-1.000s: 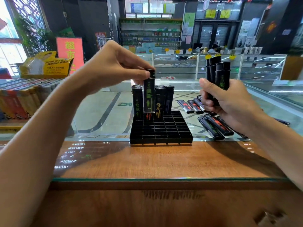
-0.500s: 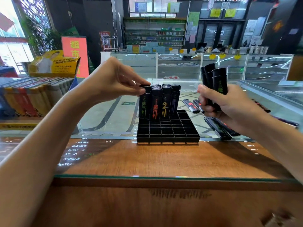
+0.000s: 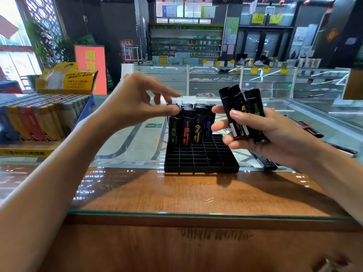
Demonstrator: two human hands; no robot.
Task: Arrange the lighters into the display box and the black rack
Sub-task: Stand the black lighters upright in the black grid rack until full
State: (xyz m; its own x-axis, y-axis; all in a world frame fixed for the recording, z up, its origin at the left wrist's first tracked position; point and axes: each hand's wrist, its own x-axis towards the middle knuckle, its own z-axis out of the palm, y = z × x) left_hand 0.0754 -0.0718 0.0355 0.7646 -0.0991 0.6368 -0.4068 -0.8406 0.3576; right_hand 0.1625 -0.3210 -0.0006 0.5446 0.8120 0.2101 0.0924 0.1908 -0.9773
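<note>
Having released the seated lighter (image 3: 173, 132), left hand (image 3: 133, 103) spreads its fingers (image 3: 169, 94); right hand (image 3: 263, 134) grips three lighters (image 3: 238, 103).

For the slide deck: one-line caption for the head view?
Left hand open at the tops of lighters standing in the rack; right hand grips spare lighters.
</note>
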